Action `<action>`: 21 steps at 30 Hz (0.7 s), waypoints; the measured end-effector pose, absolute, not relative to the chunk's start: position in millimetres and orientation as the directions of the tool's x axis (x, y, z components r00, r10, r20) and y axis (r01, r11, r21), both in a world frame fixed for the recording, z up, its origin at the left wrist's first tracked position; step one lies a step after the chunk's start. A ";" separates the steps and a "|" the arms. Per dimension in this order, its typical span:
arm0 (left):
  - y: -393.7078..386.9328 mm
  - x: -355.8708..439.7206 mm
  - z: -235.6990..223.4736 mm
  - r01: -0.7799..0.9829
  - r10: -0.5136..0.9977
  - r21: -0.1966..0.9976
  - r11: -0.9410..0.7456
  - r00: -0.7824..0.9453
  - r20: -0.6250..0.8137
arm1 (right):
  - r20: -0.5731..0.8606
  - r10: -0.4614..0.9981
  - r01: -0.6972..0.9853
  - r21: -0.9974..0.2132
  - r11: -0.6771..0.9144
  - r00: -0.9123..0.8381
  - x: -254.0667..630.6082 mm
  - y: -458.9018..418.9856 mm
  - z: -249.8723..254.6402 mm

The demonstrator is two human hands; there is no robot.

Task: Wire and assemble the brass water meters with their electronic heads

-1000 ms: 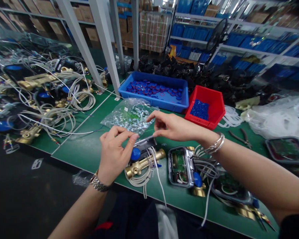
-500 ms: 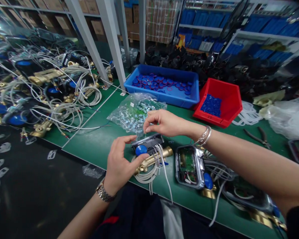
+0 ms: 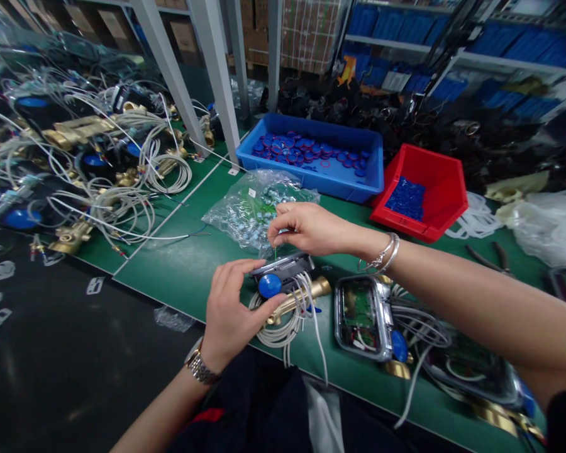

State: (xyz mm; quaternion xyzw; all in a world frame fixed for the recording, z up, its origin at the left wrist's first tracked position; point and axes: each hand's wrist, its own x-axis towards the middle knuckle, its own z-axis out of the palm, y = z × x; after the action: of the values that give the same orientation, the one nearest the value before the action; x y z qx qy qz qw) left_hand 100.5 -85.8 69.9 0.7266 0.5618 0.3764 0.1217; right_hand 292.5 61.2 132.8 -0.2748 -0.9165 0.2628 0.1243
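Observation:
My left hand is curved around the near-left side of a meter, its fingertips at the dark housing and its thumb by the brass pipe body. A blue round cap faces me between finger and thumb. Above the housing, my right hand is closed in a pinch on a thin green wire, which hangs down to the housing's top edge. Its lower end is hard to make out. Just behind lies a clear plastic bag of small pale-blue pieces and green strands.
A blue tray of blue discs and a red bin of small blue parts stand behind. Right of my hands lies another meter with a clear-lidded box. Pliers lie farther right. Meters with coiled cables crowd the left.
My left hand has lowered and come around the meter. My right hand has moved down and left, bringing the green wire to the housing's top edge. The view has shifted slightly.

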 end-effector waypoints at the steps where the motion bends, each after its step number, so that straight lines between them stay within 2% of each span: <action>1: -85.6 101.0 69.6 0.725 0.906 0.599 -0.340 0.083 0.414 | 0.079 0.564 0.435 -0.551 0.712 -0.822 292.6 61.4 132.6; 7: -84.6 101.0 68.8 0.731 0.903 0.590 -0.343 0.084 0.422 | 0.046 0.508 0.398 -0.560 0.726 -0.860 292.6 60.8 136.7; 11: -86.4 101.6 60.8 0.725 0.893 0.595 -0.348 0.063 0.445 | 0.032 0.377 0.290 -0.580 0.761 -0.926 291.5 56.0 140.4; 13: -87.1 104.0 55.7 0.716 0.873 0.605 -0.348 0.011 0.488 | 0.043 0.421 0.311 -0.605 0.733 -0.906 289.4 52.7 139.2; 16: -87.5 109.3 53.7 0.707 0.822 0.586 -0.395 -0.013 0.569 | 0.047 0.575 0.426 -0.622 0.657 -0.817 285.3 47.6 134.5; 21: -87.7 116.9 64.7 0.696 0.823 0.595 -0.401 -0.011 0.567 | 0.018 0.490 0.368 -0.638 0.677 -0.872 279.4 38.6 130.6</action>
State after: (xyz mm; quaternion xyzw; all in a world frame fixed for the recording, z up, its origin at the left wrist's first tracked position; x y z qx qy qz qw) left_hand 116.9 -87.7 64.7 0.6998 0.5429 0.4591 0.0692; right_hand 279.4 38.6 130.6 -0.2354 -0.9109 0.3257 0.0940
